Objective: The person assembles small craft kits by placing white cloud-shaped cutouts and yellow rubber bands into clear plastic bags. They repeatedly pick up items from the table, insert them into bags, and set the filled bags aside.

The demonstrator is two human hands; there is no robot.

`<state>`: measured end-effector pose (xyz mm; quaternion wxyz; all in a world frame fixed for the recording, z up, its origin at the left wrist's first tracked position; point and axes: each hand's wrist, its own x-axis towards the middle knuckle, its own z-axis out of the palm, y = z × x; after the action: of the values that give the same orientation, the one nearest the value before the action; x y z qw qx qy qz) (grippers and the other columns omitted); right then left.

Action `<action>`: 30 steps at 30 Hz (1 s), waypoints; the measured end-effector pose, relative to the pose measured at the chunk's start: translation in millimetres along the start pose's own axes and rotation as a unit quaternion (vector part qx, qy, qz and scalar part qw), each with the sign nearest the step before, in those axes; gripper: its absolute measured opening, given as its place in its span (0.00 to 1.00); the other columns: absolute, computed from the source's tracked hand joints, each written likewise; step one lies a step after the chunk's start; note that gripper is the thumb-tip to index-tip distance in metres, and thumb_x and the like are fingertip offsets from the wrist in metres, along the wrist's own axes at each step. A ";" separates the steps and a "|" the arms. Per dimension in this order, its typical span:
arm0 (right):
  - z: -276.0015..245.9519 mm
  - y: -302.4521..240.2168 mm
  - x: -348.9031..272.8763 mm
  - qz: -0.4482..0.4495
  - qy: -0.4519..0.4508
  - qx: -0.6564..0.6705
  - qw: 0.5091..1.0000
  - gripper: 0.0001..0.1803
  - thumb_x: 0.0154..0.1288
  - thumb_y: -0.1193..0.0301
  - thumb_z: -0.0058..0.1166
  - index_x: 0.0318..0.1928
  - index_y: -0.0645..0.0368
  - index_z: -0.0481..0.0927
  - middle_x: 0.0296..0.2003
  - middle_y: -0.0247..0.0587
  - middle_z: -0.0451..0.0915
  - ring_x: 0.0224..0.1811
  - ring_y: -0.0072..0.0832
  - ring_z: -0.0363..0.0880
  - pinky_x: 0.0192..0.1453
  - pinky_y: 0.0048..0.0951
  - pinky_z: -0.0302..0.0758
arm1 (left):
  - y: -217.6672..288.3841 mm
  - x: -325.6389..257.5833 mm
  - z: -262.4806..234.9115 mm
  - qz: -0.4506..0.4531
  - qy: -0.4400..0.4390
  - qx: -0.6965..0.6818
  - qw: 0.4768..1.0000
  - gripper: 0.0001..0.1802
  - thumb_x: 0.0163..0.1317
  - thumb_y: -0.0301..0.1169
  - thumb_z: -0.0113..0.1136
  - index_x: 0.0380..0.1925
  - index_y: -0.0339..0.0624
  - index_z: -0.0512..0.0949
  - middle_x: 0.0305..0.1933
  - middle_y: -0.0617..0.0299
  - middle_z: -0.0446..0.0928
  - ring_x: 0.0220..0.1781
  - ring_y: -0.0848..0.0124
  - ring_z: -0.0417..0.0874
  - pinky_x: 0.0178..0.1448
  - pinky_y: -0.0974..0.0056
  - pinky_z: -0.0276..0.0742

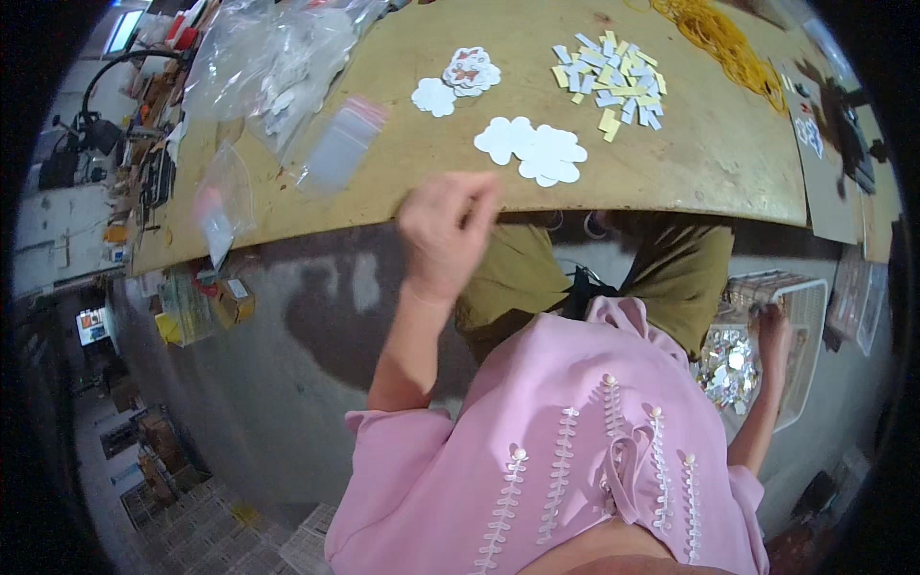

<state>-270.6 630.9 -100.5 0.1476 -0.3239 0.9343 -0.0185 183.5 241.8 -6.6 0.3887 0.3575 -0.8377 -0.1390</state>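
My left hand (443, 230) hovers at the table's front edge, its fingers curled into a loose fist with nothing showing in them. Beyond it on the table lie overlapping white cloud-shaped cutouts (532, 153). A smaller stack of scalloped cutouts (471, 72), the top one printed in reddish brown, sits farther back beside a plain white one (434, 97). Down at my right side, my right hand (772, 331) reaches over a white plastic basket (811, 355) that holds many shiny silvery pieces (730, 369). Its fingers are dark and too indistinct to read.
On the table (690, 172) are a heap of small yellow and white strips (613, 77), a bundle of yellow cord (721, 43), clear zip bags (345, 144) and a big clear plastic bag (278, 67). Small boxes (230, 302) stand below the table's left end.
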 end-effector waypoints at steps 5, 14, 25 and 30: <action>160.9 210.6 -25.1 0.009 -0.197 -0.118 0.973 0.19 0.59 0.55 0.65 0.34 0.60 0.86 0.28 0.55 0.85 0.32 0.47 0.85 0.38 0.47 0.79 | -79.6 28.0 -47.8 -0.033 0.086 0.268 0.959 0.11 0.69 0.32 0.69 0.49 0.44 0.86 0.49 0.56 0.87 0.54 0.55 0.85 0.61 0.52 0.79; 258.3 279.5 -79.8 -0.018 -0.296 -0.216 0.930 0.17 0.66 0.58 0.59 0.38 0.61 0.88 0.38 0.60 0.88 0.45 0.58 0.89 0.44 0.52 0.82 | -130.6 11.7 -56.1 -0.035 0.011 0.233 0.972 0.11 0.67 0.29 0.69 0.48 0.43 0.87 0.50 0.58 0.88 0.54 0.54 0.85 0.61 0.54 0.81; -61.3 -208.4 -3.6 -0.178 -0.126 0.281 0.935 0.05 0.71 0.77 0.61 0.43 0.67 0.85 0.30 0.42 0.86 0.33 0.23 0.85 0.37 0.32 0.80 | -74.1 15.0 -40.4 0.088 0.053 0.178 0.979 0.08 0.60 0.22 0.73 0.39 0.44 0.88 0.42 0.62 0.85 0.44 0.61 0.84 0.51 0.57 0.80; -87.1 -323.1 -26.9 -0.184 -0.431 0.532 0.705 0.22 0.82 0.56 0.55 0.52 0.66 0.85 0.41 0.40 0.89 0.35 0.22 0.87 0.36 0.23 0.82 | -0.1 -1.5 -9.8 0.211 0.038 0.084 0.973 0.17 0.53 0.23 0.76 0.43 0.52 0.91 0.46 0.69 0.83 0.47 0.67 0.81 0.51 0.60 0.78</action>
<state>-81.8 386.9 31.9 0.6754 -0.3302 0.5260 -0.3977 191.6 243.2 -1.0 0.4090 0.2087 -0.8878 0.0310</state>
